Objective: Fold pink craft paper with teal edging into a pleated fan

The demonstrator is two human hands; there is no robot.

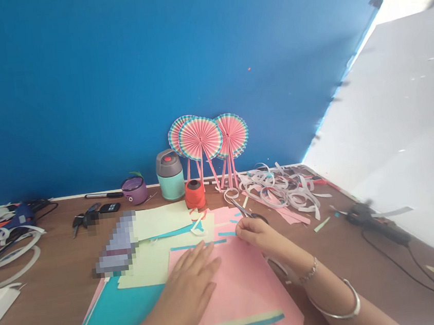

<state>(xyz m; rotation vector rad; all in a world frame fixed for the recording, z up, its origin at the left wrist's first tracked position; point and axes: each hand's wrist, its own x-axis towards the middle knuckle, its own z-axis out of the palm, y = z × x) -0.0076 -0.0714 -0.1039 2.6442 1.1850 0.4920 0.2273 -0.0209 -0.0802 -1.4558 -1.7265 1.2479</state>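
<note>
A blue backdrop [115, 80] rises behind a wooden tabletop [50, 309], with a white board [403, 127] leaning in at the right. On the table, a large pink paper sheet [238, 294] overlaps a teal sheet [112, 313] and a pale green sheet [150, 265]. The left hand [187, 284] lies open and flat on the pink sheet, fingers spread, gripping nothing. The right hand [255, 235] is loosely curled at the sheet's far edge; whether it pinches anything cannot be told. A thin teal strip [198, 245] lies loose just beyond the left fingertips, and scissors [251, 210] sit just past the right hand.

The likeliest trouble seems to be a slip: with so little holding it, the strip could shift if the sheet slides. The scissors' blades could snag the paper if knocked. Beyond them, a heap of paper offcuts [278, 189] crowds the space towards a black glue gun [374, 221], and its cord [394, 268] could catch an elbow.
</note>
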